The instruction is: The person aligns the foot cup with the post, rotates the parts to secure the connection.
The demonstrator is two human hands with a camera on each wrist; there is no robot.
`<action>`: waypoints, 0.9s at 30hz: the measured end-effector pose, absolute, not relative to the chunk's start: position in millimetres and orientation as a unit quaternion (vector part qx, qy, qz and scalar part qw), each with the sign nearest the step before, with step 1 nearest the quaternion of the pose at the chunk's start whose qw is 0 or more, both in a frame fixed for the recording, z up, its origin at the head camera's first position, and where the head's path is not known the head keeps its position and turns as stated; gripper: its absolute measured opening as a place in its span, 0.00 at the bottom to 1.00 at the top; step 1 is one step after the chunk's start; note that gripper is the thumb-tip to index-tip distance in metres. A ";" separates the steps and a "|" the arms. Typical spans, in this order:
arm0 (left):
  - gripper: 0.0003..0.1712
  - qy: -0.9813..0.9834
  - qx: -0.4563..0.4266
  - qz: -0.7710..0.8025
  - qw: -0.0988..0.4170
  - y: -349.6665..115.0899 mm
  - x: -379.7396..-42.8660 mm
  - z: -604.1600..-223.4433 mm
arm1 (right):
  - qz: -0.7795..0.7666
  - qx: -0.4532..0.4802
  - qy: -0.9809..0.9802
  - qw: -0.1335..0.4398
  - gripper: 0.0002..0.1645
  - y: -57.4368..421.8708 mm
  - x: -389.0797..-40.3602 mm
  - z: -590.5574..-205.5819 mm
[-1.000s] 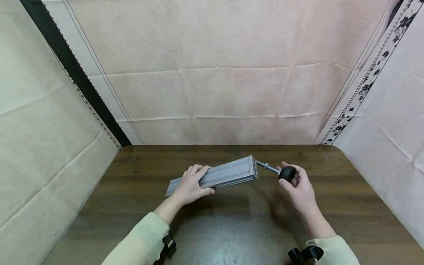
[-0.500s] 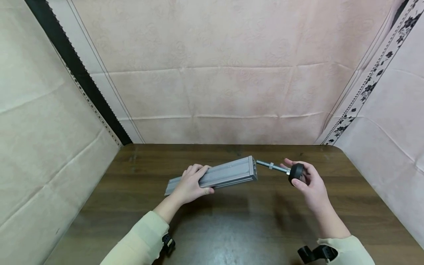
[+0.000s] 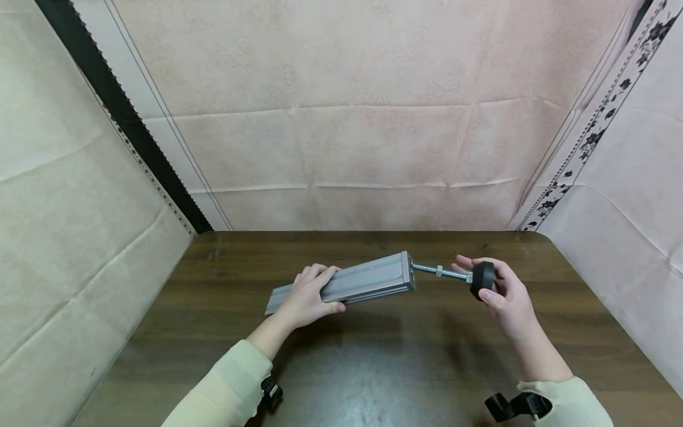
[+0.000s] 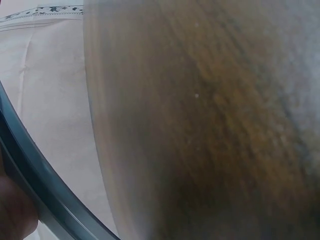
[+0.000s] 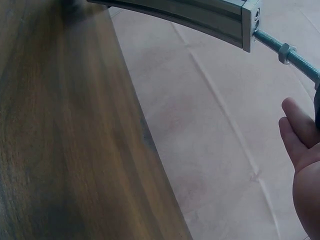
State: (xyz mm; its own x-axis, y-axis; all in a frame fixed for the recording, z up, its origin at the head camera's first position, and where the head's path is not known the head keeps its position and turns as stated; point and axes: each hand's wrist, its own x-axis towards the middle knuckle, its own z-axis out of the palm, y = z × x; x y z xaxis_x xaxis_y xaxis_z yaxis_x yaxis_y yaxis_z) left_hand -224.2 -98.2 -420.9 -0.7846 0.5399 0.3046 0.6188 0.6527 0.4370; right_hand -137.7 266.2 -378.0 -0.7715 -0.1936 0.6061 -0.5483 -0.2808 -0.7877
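Note:
My left hand point(image 3: 311, 298) grips a grey aluminium profile point(image 3: 368, 277) from above, thumb along its near side; the bar is held above the table, tilted up to the right. In the right wrist view its end plate point(image 5: 251, 25) shows small holes. My right hand point(image 3: 504, 295) pinches the black round base of a levelling foot point(image 3: 482, 280) between thumb and fingers, other fingers spread. Its threaded rod point(image 3: 427, 268) carries a nut point(image 5: 286, 53) and points left, the tip meeting the end plate; whether it is inside a hole, I cannot tell.
Below both hands lies a brown wood-grain table point(image 3: 373, 367). Pale cloth point(image 3: 341, 148) hangs behind its far edge and along both sides. A black wrist mount point(image 3: 517, 407) sits on the right sleeve, another point(image 3: 272, 393) on the left.
My right hand has moved right with the levelling foot, and more of the rod shows. Its tip has dropped slightly against the end plate. The left hand and the profile stay nearly still.

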 end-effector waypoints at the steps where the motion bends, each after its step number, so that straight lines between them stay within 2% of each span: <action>1: 0.54 -0.906 -0.320 -0.266 0.074 -98.4 -224.2 -421.0 | 0.735 0.322 -0.585 0.118 0.22 266.4 -138.1 -377.7; 13: 0.55 -0.904 -0.323 -0.271 0.070 -99.3 -222.9 -420.3 | 0.729 0.374 -0.564 0.104 0.23 266.7 -143.3 -373.5; 27: 0.47 -0.903 -0.324 -0.269 0.085 -99.7 -220.8 -419.3 | 0.695 0.375 -0.604 0.107 0.25 267.4 -144.5 -363.2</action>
State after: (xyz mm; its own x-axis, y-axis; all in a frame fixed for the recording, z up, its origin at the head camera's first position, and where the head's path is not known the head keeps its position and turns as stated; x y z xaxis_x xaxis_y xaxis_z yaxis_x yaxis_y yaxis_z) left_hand -220.8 -99.7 -419.3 -0.7759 0.5394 0.3272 0.6305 0.6450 0.4318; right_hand -144.5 267.4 -363.2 -0.6956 -0.3034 0.6512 -0.6022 -0.2481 -0.7588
